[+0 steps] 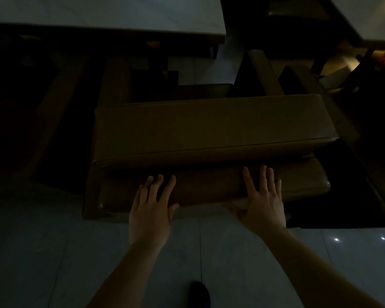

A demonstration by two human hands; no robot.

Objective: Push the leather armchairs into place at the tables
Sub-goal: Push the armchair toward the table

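A brown leather armchair (209,127) stands in front of me, its padded back facing me, in dim light. Both my hands lie flat against the lower back cushion. My left hand (152,204) presses with fingers spread near the cushion's middle. My right hand (262,198) rests a little to the right, fingers spread, thumb under the cushion's lower edge. Neither hand wraps around anything. The chair's arms reach toward a white-topped table (125,16) beyond it.
A second armchair (309,85) stands close on the right, by another table (369,21). Dark furniture fills the left side. Pale glossy floor tiles (53,252) lie under me, with my dark shoe (200,294) near the bottom edge.
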